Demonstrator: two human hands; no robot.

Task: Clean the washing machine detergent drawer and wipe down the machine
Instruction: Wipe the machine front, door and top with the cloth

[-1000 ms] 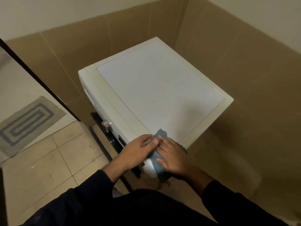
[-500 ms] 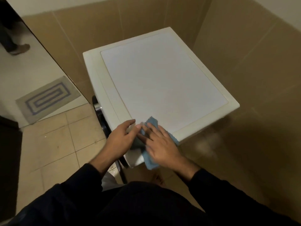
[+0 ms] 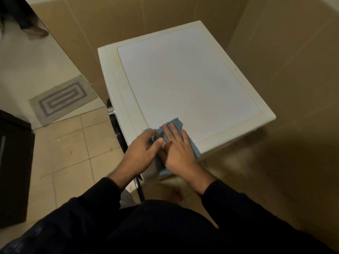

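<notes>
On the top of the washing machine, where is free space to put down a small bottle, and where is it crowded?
The white top panel of the washing machine is bare from the blue cloth back to the rim by the tiled wall. The near corner is crowded: the right hand presses flat on the cloth and the left hand touches its edge.

Person seen from above, head camera. Two bare hands: left hand (image 3: pixel 142 154), right hand (image 3: pixel 178 151). No rings, no watch, no gloves visible. Short plain fingernails, thumbnail on left shows clearly. Wrists and part of forearms bare. Dark long sleeves, black or very dark navy, pushed up past the wrists: left sleeve (image 3: pixel 95 200), right sleeve (image 3: pixel 231 200). Same dark fabric covers torso (image 3: pixel 156 228). No logos, print or buttons visible; fabric detail lost in dim light.
</notes>
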